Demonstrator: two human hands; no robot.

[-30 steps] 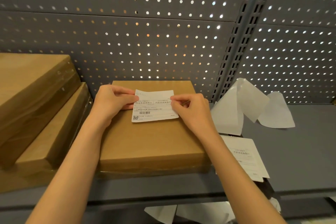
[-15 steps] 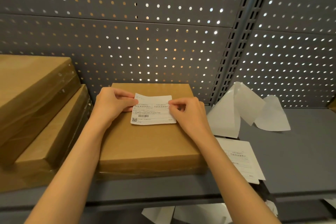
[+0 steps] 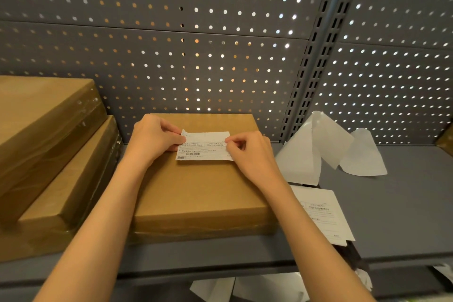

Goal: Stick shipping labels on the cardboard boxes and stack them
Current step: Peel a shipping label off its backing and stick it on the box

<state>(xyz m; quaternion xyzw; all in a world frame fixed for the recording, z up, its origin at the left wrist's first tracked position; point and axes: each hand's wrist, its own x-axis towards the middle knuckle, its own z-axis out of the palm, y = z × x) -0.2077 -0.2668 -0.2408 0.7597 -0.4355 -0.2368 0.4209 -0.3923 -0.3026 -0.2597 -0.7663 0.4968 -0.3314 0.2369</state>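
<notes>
A flat brown cardboard box (image 3: 201,193) lies on the grey shelf in front of me. A white shipping label (image 3: 204,146) with a barcode and a QR code sits over the far part of its top. My left hand (image 3: 153,140) pinches the label's left edge, whose top corner curls up. My right hand (image 3: 250,152) pinches the label's right edge, fingers curled over it. Two more brown boxes are stacked at the left, the upper box (image 3: 41,127) set askew on the lower box (image 3: 66,191).
Peeled white backing sheets (image 3: 316,147) lie crumpled at the right on the grey shelf (image 3: 404,203). More label sheets (image 3: 323,213) lie by my right forearm. A perforated metal back wall (image 3: 220,56) with a slotted upright (image 3: 316,44) closes the shelf behind.
Both hands have drawn slightly closer together on the label, and the label now lies lower and flatter over the box top. The box has not moved.
</notes>
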